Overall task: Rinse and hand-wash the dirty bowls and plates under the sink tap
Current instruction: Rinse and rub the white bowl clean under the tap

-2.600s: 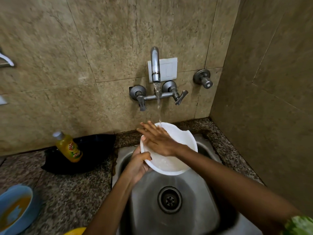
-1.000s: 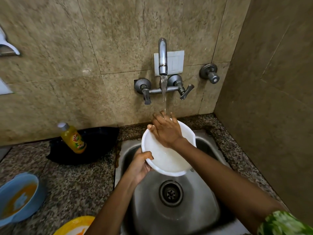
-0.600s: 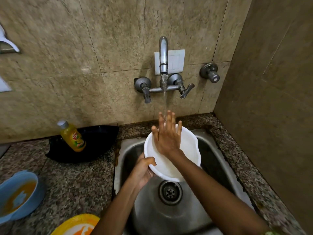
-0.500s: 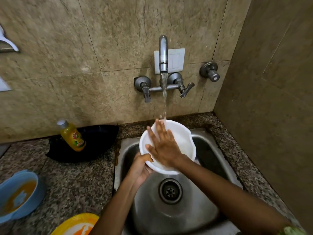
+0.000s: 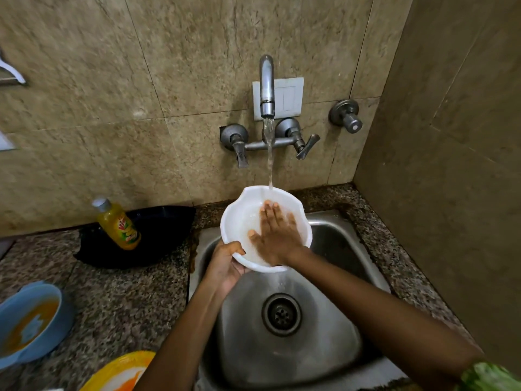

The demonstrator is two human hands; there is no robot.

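Tilting the white bowl (image 5: 242,218) under the tap (image 5: 267,88), the left hand (image 5: 225,266) is gripping its rim while the flat right hand (image 5: 275,234) is rubbing inside so water drains off.

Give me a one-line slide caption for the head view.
Left hand grips white bowl under running tap; right hand rubs inside.

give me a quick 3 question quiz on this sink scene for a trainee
1. True or false: the tap is running into the white bowl.
2. Which hand grips the bowl's rim? A) left hand B) right hand C) neither
3. Fill in: the blue bowl on the counter holds ____ residue.

Key:
1. True.
2. A: the left hand grips the rim, while the right hand lies flat inside.
3. Orange.
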